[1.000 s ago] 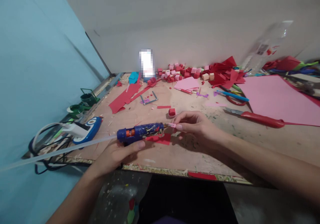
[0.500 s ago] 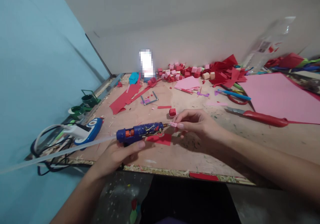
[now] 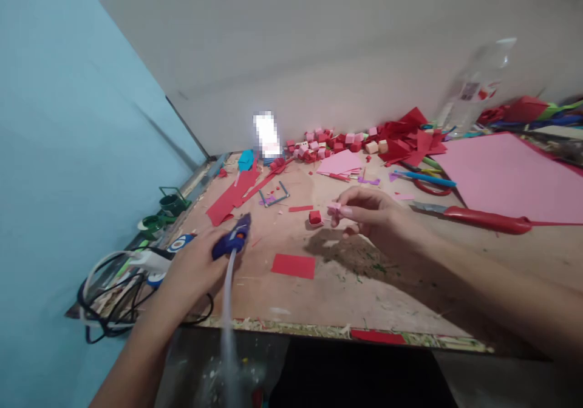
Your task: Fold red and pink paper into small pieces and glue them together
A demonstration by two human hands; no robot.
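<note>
My left hand (image 3: 198, 265) is closed round the handle of a blue hot glue gun (image 3: 234, 238). Its nozzle points away from me, and a long clear glue stick (image 3: 228, 311) trails from its back towards the table's edge. Between the thumb and fingers of my right hand (image 3: 368, 210) is a small pink paper piece (image 3: 334, 207), held above the table. Just left of it sits a small red paper cube (image 3: 315, 217) with pale paper under it. A red paper rectangle (image 3: 294, 266) lies flat between my hands.
Red and pink paper cubes (image 3: 314, 144) are heaped along the back wall, near a bright, blurred-out screen (image 3: 267, 133). On the right lie a red-handled cutter (image 3: 487, 218), scissors (image 3: 432, 186), pink sheets (image 3: 510, 177) and a clear bottle (image 3: 476, 89). Cables (image 3: 113, 311) tangle at the left edge.
The glue gun has swung away from the pink paper piece to the left, its nozzle turning from rightward to forward. My right hand has lifted the pink piece slightly up and right.
</note>
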